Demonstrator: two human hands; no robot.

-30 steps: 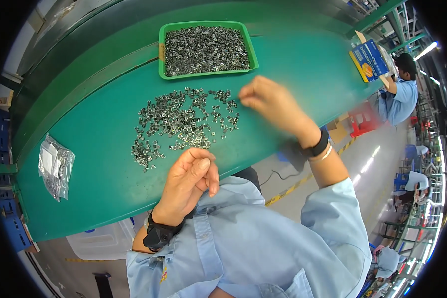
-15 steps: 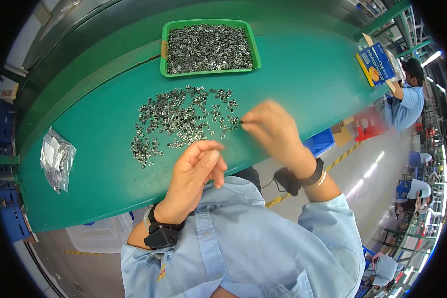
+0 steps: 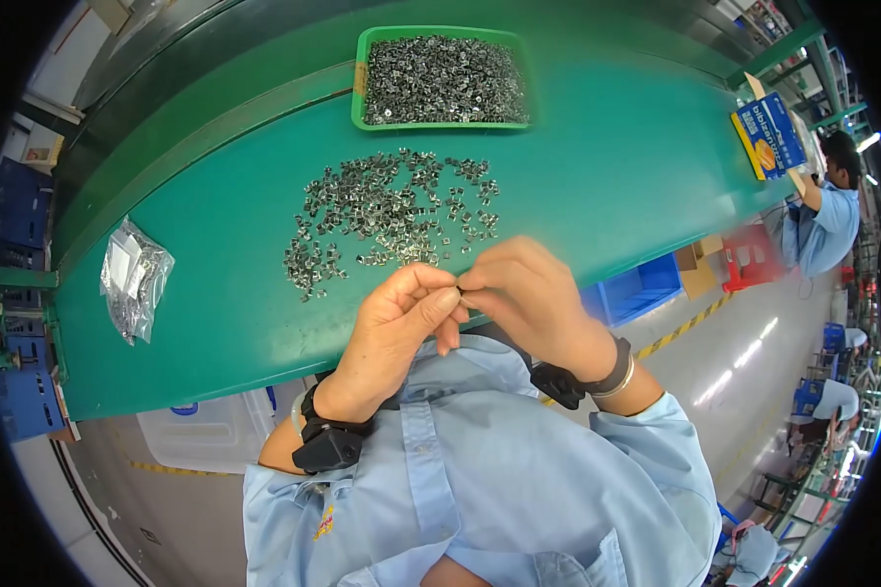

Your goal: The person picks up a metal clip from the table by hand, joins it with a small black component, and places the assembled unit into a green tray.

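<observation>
My left hand (image 3: pixel 394 328) and my right hand (image 3: pixel 529 298) meet fingertip to fingertip above the near edge of the green table (image 3: pixel 607 196). Together they pinch a tiny metal part, mostly hidden by the fingers. Just beyond them lies a loose pile of small metal parts (image 3: pixel 387 215) spread on the table. Farther back stands a green tray (image 3: pixel 362 73) filled with the same parts.
A clear plastic bag of parts (image 3: pixel 132 279) lies at the table's left. A blue and yellow box (image 3: pixel 768 132) sits at the far right, near a seated person in blue (image 3: pixel 827 215). A blue bin (image 3: pixel 636 289) stands under the table.
My right hand came back from the pile toward my body with a part and joined my left hand, which rose to meet it.
</observation>
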